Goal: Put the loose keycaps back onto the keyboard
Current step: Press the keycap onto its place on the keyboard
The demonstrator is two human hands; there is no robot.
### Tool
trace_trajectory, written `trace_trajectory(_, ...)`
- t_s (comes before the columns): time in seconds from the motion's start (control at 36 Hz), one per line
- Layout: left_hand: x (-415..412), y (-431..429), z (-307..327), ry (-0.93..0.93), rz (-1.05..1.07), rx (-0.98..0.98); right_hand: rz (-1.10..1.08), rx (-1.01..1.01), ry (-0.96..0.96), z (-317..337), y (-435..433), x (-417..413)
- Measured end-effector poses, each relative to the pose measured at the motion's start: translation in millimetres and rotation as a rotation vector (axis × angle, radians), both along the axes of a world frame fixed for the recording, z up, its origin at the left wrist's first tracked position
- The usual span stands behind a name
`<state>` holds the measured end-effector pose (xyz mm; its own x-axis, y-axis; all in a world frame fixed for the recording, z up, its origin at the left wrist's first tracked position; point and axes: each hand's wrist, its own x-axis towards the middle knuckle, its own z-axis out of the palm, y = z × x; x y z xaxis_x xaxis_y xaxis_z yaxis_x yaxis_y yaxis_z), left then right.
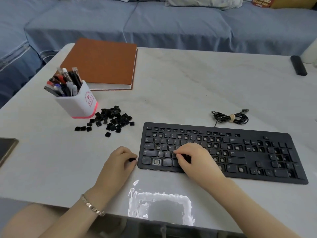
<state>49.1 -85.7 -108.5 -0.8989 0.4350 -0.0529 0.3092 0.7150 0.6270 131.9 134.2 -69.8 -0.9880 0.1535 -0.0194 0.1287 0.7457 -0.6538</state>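
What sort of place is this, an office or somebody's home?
Most likely a living room at home, used as a makeshift desk: a blue-covered sofa runs behind the white table, which holds a pen holder, a brown hardcover book and a black keyboard.

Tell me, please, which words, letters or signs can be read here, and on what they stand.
"Caps Lock": left side of the keyboard.
"W", "E", "S", "D", "Z", "X": keyboard keys nearby.
Other key labels: too small to read.
Red print on the pen cup: blurred, unreadable.
Print on the red packet, top right: blurred.
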Motion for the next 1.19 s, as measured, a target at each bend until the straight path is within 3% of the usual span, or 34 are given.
trace_trajectory(0.08,1,-3,3,0.003,0.028,-0.018,0.013,-0.005,-0.013,2,-5,1)
trace_trajectory(0.17,4,-1,14,-0.077,0.143,0.091,0.035,-0.023,-0.016,3,-8,4)
trace_trajectory(0.22,6,4,27,-0.273,0.299,0.291,0.044,-0.051,-0.005,5,-11,6)
trace_trajectory(0.33,11,21,62,-0.892,0.515,0.887,0.048,-0.149,0.102,13,-17,7)
trace_trajectory(0.5,18,36,84,-1.079,0.413,1.005,0.015,-0.327,0.294,23,-24,6)
trace_trajectory(0.81,27,50,84,-1.048,0.269,0.891,0.040,-0.362,0.343,22,-14,9)
trace_trajectory(1.03,36,63,81,-0.901,0.203,0.743,0.048,-0.293,0.276,18,-3,21)
trace_trajectory(1.08,36,66,74,-0.767,0.135,0.641,0.029,-0.249,0.249,14,2,25)
trace_trajectory(1.19,35,68,38,-0.185,-0.029,0.340,-0.078,-0.194,0.142,2,20,35)
